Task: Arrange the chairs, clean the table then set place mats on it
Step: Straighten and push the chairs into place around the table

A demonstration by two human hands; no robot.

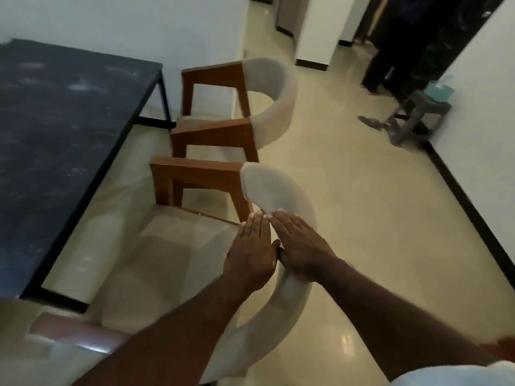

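Dark blue speckled table (69,112), cream-and-brown chairs (267,190)

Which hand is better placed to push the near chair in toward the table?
Probably right. The right hand lies flat on the outer face of the near chair's backrest, away from the table; the left hand sits on the seat side.

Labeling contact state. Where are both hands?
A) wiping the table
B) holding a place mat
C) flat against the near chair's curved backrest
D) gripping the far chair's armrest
C: left hand and right hand lie side by side, fingers straight, against the near chair's backrest.
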